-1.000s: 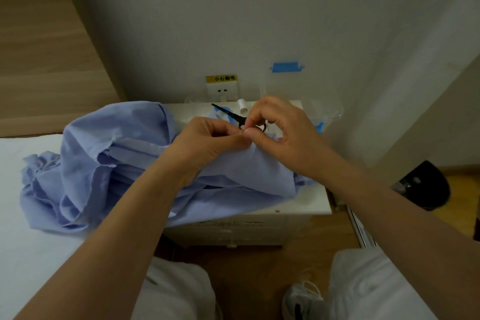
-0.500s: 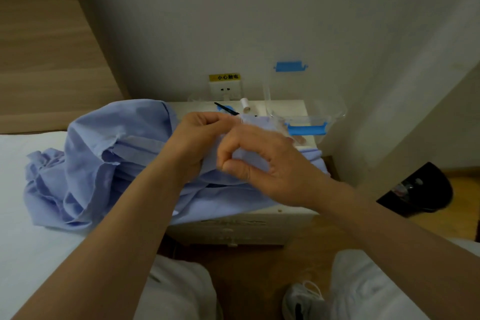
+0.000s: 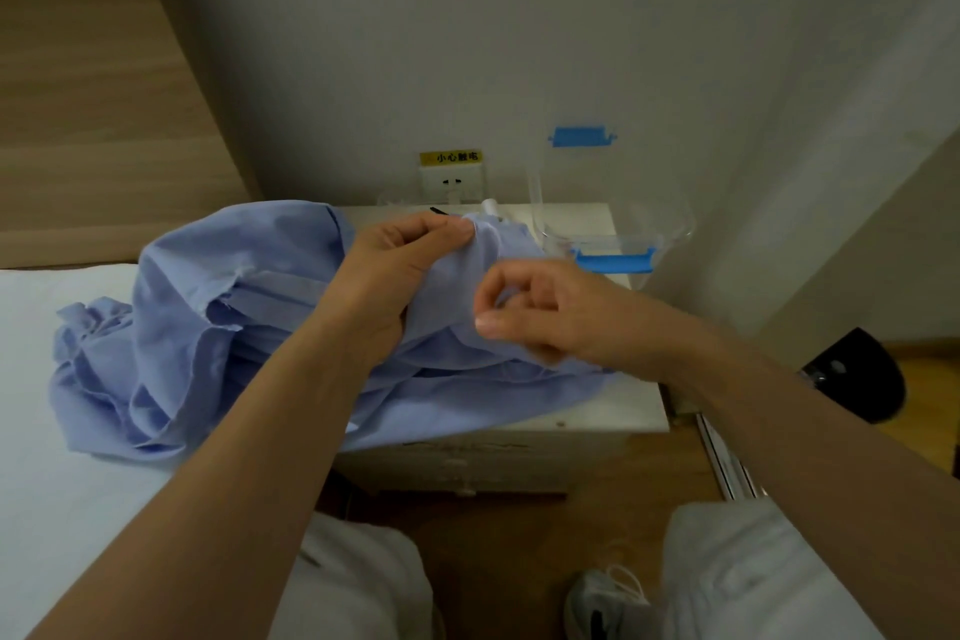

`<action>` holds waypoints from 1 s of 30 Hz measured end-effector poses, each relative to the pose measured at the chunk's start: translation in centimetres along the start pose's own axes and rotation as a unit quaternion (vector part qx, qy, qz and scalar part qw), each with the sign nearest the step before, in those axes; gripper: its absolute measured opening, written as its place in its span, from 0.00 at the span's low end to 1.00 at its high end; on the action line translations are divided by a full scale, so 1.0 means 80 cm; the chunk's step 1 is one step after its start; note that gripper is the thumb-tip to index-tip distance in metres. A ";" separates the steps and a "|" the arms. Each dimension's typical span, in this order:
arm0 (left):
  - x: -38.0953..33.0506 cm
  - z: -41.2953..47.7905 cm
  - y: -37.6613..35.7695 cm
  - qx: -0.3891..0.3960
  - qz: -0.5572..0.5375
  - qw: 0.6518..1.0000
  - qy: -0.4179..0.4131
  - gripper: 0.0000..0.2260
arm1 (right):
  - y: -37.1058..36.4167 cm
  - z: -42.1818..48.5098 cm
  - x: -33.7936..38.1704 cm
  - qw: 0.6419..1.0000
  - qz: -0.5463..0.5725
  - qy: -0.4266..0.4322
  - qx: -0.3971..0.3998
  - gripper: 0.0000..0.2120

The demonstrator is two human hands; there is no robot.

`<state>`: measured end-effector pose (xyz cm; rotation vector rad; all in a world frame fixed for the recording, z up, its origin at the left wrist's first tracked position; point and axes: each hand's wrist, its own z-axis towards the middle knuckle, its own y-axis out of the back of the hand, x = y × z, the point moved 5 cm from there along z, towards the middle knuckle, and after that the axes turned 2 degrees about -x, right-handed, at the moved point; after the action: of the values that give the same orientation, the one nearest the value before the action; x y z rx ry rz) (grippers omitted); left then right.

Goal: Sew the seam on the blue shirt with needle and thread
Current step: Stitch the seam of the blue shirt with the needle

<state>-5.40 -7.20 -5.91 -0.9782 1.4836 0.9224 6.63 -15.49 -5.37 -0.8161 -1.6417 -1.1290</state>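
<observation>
Here we are at the grip: the left hand [image 3: 400, 276] pinches a raised fold of the blue shirt [image 3: 218, 307] between thumb and fingertips, up near the back of the tabletop [image 3: 613, 411]. Just beside it, lower and to the right, the right hand [image 3: 561, 317] has thumb and forefinger pressed together in a small ring with the other fingers curled under. We cannot tell what sits in that pinch, as needle and thread are too fine to see.

The hand hovers over the same fold, and the shirt itself sprawls out from there. One part is heaped on the white bed [image 3: 62, 509] at the left, and the rest lies across the tabletop and over its front edge.

Behind the left fingers we spot a white thread spool [image 3: 488, 206]. On the wall there is a socket [image 3: 453, 182], and above it a yellow label [image 3: 451, 157] reads "小心触电". At the back right stands a clear plastic box [image 3: 670, 224] with a blue latch [image 3: 613, 260] on its front. Its lid is raised against the wall.

A bare strip of tabletop shows along the front right corner, right of the shirt. Down below, we see white trousers, a white shoe [image 3: 608, 598] and wooden floor.
</observation>
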 end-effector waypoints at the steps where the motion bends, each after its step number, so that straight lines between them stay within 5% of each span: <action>1: 0.000 -0.001 -0.001 0.010 -0.008 1.000 0.006 0.08 | 0.009 0.003 0.002 0.995 -0.009 0.035 -0.088 0.05; 6: -0.001 -0.005 -0.009 0.044 -0.047 0.997 0.030 0.14 | 0.026 0.002 0.000 0.920 -0.133 0.126 -0.346 0.08; 14: 0.001 -0.006 -0.015 0.057 -0.061 0.995 0.048 0.08 | 0.030 0.006 -0.003 0.877 -0.204 0.119 -0.419 0.08; 17: 0.003 -0.004 -0.011 0.047 -0.041 0.997 0.046 0.06 | 0.026 0.006 0.002 0.896 -0.194 0.154 -0.369 0.07; 22: 0.001 -0.004 -0.007 0.014 -0.043 0.998 0.043 0.06 | -0.003 0.008 0.005 0.959 -0.205 0.128 -0.148 0.04; 30: 0.002 -0.001 -0.002 -0.004 -0.021 1.000 0.016 0.05 | -0.022 0.005 -0.005 0.974 -0.207 0.091 0.017 0.02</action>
<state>-5.29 -7.31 -6.03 -1.0297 1.4820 0.8862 5.04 -15.75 -6.33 -0.3393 -1.7138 -1.4124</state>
